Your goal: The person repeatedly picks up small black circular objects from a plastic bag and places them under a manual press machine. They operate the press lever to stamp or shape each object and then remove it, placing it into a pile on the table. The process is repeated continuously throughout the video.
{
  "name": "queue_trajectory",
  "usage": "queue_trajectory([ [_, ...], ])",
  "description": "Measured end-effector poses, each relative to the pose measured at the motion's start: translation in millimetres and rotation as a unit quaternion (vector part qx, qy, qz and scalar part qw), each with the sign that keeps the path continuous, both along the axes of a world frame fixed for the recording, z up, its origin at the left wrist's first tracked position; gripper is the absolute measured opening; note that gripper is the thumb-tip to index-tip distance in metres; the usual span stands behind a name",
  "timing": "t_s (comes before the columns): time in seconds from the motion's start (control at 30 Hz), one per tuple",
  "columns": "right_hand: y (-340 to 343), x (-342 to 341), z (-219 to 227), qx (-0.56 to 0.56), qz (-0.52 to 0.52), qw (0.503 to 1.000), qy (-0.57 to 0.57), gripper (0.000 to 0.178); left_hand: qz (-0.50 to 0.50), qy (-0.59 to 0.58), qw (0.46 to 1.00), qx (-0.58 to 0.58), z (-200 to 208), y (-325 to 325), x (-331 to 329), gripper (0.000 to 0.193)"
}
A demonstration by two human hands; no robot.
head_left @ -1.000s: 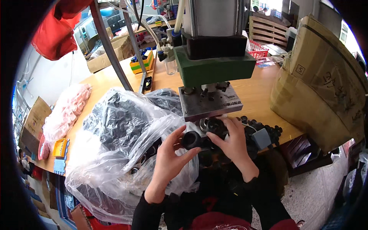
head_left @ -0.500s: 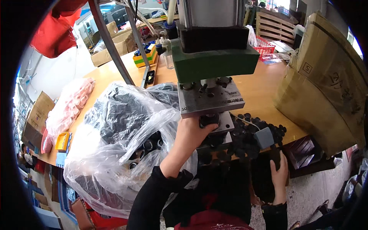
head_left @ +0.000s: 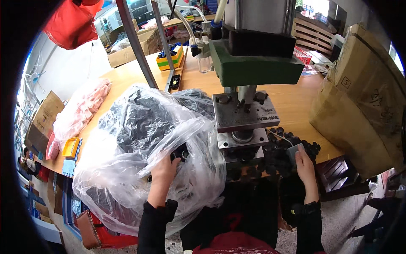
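My left hand (head_left: pixel 164 170) is at the opening of a clear plastic bag (head_left: pixel 120 188), touching the black round parts (head_left: pixel 181 152) inside. Its fingertips are hidden among the film and the parts. On the right, my right hand (head_left: pixel 305 167) grips a small grey box (head_left: pixel 292 154) with a cable, its fingers over the top. Between the hands stands a bench press with a green head (head_left: pixel 256 67) and a steel upper plate (head_left: pixel 246 111). A dark round piece (head_left: pixel 242 135) sits between that plate and the lower block (head_left: pixel 228 142).
Loose black discs (head_left: pixel 270 158) lie heaped beside the press. A tall cardboard box (head_left: pixel 359 101) stands at the right. Pink pieces in a bag (head_left: pixel 82 108), a yellow tray (head_left: pixel 70 147) and a yellow-green bin (head_left: pixel 170 60) are on the wooden table (head_left: pixel 192 80).
My left hand has left the press and moved left and down to the bag. My right hand has risen onto the grey box. The press is now seen farther right.
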State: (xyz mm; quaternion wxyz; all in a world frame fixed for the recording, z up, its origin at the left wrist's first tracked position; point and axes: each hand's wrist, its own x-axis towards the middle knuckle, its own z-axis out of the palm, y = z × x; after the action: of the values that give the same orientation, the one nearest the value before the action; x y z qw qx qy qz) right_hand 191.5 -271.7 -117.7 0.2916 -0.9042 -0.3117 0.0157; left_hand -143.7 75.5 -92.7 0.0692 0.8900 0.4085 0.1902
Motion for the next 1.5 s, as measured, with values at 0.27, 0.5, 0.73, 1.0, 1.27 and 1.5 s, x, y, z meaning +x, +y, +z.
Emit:
queue_trajectory([
  [0.27,65.2,-90.2,62.7,0.201,0.128,0.968,-0.083,0.042,-0.075,-0.078,0.993,0.046,-13.6,17.5,3.1,0.055],
  [0.5,142.3,-99.3,101.8,0.291,0.168,0.93,-0.148,0.049,-0.15,-0.353,0.794,-0.471,59.5,-40.6,-8.9,0.057],
  [0.73,155.1,-87.4,86.5,0.238,0.103,0.941,-0.218,0.043,-0.222,-0.401,0.73,-0.507,96.4,-84.5,33.7,0.059],
  [1.0,13.8,-99.0,26.6,0.185,-0.053,0.979,-0.063,0.046,-0.248,-0.339,0.886,-0.196,73.6,-84.2,130.0,0.041],
  [1.27,-165.4,-77.0,-73.7,0.017,-0.282,0.959,0.019,0.056,-0.285,-0.262,0.908,-0.161,84.4,-79.8,148.3,0.038],
  [1.5,-170.2,-77.0,-80.3,-0.058,-0.265,0.961,-0.048,0.067,-0.295,-0.258,0.915,-0.1,80.2,-77.0,154.3,0.041],
])
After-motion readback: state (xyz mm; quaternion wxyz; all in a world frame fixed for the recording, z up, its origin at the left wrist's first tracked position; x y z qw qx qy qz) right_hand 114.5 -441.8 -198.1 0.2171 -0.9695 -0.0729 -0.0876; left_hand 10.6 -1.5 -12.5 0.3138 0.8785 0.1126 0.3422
